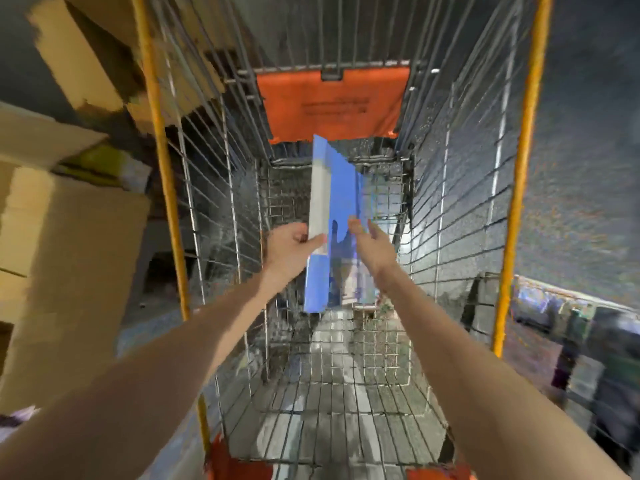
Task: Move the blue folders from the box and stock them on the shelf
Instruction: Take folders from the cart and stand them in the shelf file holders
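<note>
A stack of blue folders (341, 188) with a white label strip stands on edge in mid-air above the wire cart (332, 393). My left hand (291, 245) grips its left edge, thumb across the white strip. The folders' right side is touched by my right hand (369, 240), whose fingers lie fairly straight along it. The frame is blurred, so the folder's lower right part is smeared.
The cart has wire mesh sides, yellow corner posts (166, 188) and an orange flap (332, 102) at its far end. Cardboard boxes (69, 244) are stacked at the left. Dark floor lies to the right, with blurred items (571, 323) at the far right.
</note>
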A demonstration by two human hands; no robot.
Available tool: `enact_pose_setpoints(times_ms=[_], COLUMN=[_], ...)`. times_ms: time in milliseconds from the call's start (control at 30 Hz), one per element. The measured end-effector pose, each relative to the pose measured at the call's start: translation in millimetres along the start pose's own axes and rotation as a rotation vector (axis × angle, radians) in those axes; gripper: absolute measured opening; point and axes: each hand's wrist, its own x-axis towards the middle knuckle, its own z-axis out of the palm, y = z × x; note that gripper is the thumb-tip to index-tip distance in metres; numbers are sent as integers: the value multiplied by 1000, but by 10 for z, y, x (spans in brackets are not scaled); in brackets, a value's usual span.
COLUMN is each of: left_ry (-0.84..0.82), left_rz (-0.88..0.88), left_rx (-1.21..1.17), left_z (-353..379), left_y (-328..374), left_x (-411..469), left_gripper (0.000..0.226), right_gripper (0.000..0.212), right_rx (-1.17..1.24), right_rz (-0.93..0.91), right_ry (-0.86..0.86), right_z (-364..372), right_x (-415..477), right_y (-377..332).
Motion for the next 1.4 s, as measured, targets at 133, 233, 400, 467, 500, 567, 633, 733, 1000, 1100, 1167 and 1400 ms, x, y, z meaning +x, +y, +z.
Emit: enact_pose_setpoints(times_ms=[133,233,400,467,500,567,633,733,1000,1100,1167,1400], left_ry=[-16,-28,-260,-391,-466,-595,-592,-585,-483,-702,-904,-1132], left_rz=[228,330,438,513,557,621,628,728,749,794,824,994], left_rx=[17,14,-44,-49,-50,-73,-105,-85,-234,-234,-243,-385], left_z=[-208,-429,-786,-937,-1025,-1197,-1295,-1336,-1102,-926,-867,-398], left_y=[304,427,582,608,621,712,832,1040,1878,2197,2297,2131], left_x=[-432,-827,-1662,-1966,-2104,-2435,-2585,-2935,-4118,-4778,-5445,-7819], left_gripper=[55,53,39,38,36,21,11,7,99,99,78,37], right_gripper=[83,91,32,25,29,34,30,21,24,24,19,23], right_rx=[65,52,9,86,126,218,289,473,878,1006,992,758], right_rz=[-109,-130,-284,-303,-310,-315,-340,-425,-751,-887,-961,-924], right_ry=[27,60,342,426,457,525,538,612,709,776,870,1359], right_z=[-100,-102,-23,-66,-104,-223,-319,-468,-869,-940,-960,-942], right_x=[-559,-1025,-1957,-2296,-2466,-2966,-3369,-4255,-6462,-7307,-7833,-9666], right_y=[-511,-739,-726,-551,-453,-218,-100,123,907,1326,1588,2974])
